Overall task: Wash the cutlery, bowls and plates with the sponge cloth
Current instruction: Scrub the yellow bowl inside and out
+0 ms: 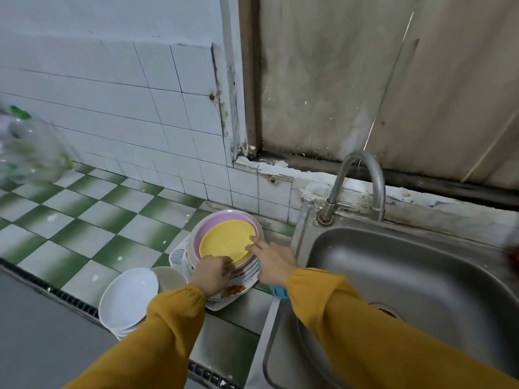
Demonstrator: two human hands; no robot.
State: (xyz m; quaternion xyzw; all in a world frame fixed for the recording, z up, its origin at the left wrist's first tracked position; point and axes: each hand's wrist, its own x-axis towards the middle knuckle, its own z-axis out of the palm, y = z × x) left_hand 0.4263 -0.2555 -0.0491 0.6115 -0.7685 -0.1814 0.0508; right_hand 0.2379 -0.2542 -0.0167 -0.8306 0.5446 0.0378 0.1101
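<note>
view: head, one wide-angle camera | from: above the near edge of the counter [84,237] | faces: forward and down toward the far tiled wall [112,108] | range: close, sleeves [174,318] enter from the near edge | centre: yellow plate [224,240], left hand [213,273] and right hand [271,261] on its rim | right: sink [421,276] | left: counter

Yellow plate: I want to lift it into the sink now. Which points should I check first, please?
1. Left hand grips yellow plate at its near rim: ok.
2. Right hand touches its right rim, fingers straight: ok.
3. Cloth within reach, blue, under right wrist: ok.
4. Sink has room for a plate: ok.
5. Tap running: not ok, no stream visible.
6. Stack below steady: cannot tell.
</note>
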